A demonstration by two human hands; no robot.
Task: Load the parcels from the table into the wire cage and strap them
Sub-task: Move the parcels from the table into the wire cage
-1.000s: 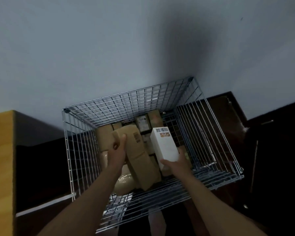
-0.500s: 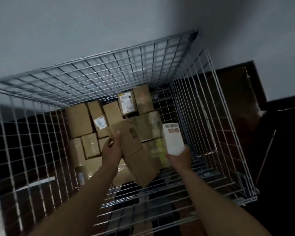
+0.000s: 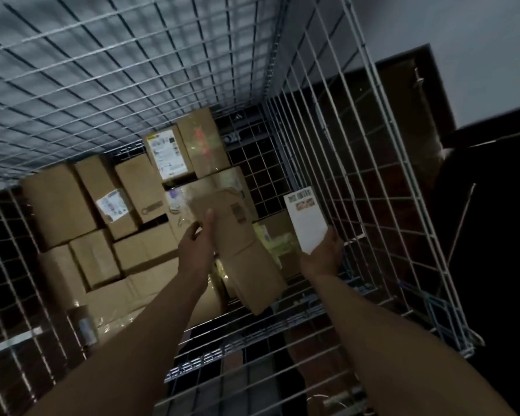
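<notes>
Both my arms reach down into the wire cage (image 3: 321, 121). My left hand (image 3: 197, 244) holds a long brown cardboard parcel (image 3: 243, 253) by its left edge, tilted, above the load. My right hand (image 3: 323, 253) grips the lower end of a white box (image 3: 306, 220) with a printed label at its top, close to the cage's right wall. Several brown cardboard parcels (image 3: 57, 202) lie packed on the cage floor below, some with white shipping labels.
The cage's mesh walls surround my arms on all sides. Bare mesh floor (image 3: 261, 175) shows at the far right corner of the cage. A light wall rises behind it, and dark furniture (image 3: 487, 235) stands to the right.
My view has moved closer and lower into the cage. Both hands have gone deeper with their parcels, and the white box has shifted right toward the cage wall.
</notes>
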